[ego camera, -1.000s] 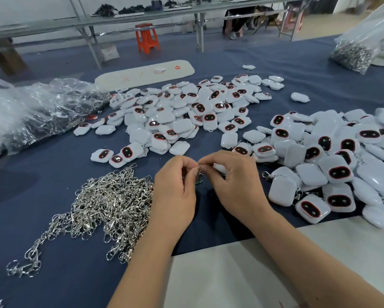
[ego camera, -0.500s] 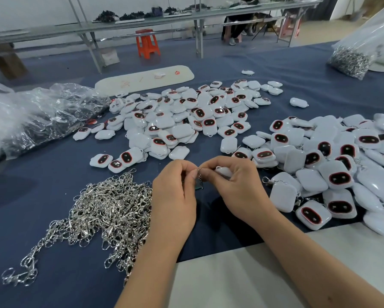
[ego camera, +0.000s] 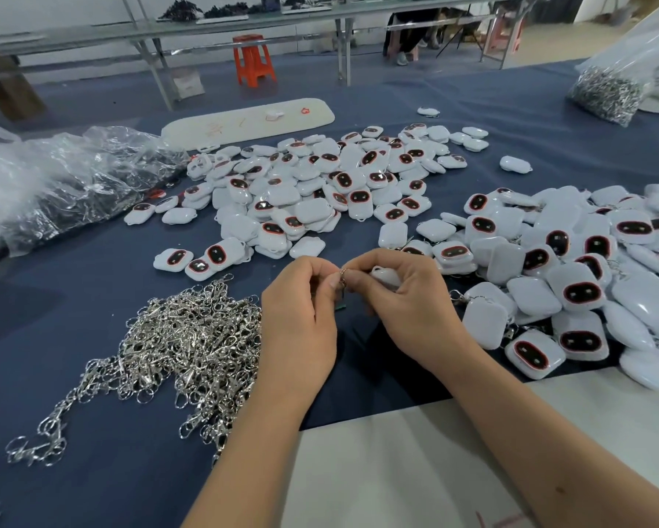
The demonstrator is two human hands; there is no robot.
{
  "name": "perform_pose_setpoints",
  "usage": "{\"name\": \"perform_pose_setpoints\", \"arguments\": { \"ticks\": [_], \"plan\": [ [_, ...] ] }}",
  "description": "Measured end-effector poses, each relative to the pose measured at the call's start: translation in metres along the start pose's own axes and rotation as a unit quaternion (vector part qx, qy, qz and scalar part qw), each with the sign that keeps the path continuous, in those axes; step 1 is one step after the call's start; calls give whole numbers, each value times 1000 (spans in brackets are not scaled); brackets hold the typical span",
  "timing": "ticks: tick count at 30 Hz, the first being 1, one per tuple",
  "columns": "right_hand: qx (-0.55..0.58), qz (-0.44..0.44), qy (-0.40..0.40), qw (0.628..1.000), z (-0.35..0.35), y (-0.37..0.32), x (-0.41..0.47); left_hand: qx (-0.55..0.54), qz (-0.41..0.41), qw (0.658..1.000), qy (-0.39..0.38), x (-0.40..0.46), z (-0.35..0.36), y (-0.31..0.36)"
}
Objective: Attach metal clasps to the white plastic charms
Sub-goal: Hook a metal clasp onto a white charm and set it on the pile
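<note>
We hold one small white plastic charm (ego camera: 385,277) in our right hand (ego camera: 408,299), with the fingers curled round it, just above the dark blue cloth (ego camera: 91,283). Our left hand (ego camera: 301,318) pinches a little shiny metal clasp (ego camera: 343,278) right at the charm's edge, so the two touch. We think we are in the middle of hooking the clasp's ring onto the charm. The loop is too small to see. Next we need a tiny, careful push to slip the ring through. The silver pile of loose clasps (ego camera: 190,337) lies just beside our left hand, and heaps of white charms (ego camera: 549,261) lie near our right.
</note>
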State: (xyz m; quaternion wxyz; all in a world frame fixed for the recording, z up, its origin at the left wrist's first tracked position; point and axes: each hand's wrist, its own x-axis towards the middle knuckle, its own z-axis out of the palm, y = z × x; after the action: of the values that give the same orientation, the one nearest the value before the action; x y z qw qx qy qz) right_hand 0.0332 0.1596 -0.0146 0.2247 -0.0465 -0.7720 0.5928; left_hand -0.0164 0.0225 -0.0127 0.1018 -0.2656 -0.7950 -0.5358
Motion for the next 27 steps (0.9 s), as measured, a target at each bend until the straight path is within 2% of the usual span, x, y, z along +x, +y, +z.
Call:
{"name": "perform_pose_setpoints", "arguments": {
  "ticks": [3,6,13,20,27],
  "plan": [
    [10,35,24,999,1,2,0,33,21,999,-12,0,-1,1],
    [92,91,52,990,0,4,3,58,31,997,-26,-1,-1,0],
    [97,55,92,989,-1,10,7,72,37,996,-47,-3,-2,0],
    [67,47,86,993,0,7,6,94,52,991,-83,-4,-1,1],
    [32,46,87,995,0,10,7,108,37,990,-79,-5,0,1]
  ]
}}
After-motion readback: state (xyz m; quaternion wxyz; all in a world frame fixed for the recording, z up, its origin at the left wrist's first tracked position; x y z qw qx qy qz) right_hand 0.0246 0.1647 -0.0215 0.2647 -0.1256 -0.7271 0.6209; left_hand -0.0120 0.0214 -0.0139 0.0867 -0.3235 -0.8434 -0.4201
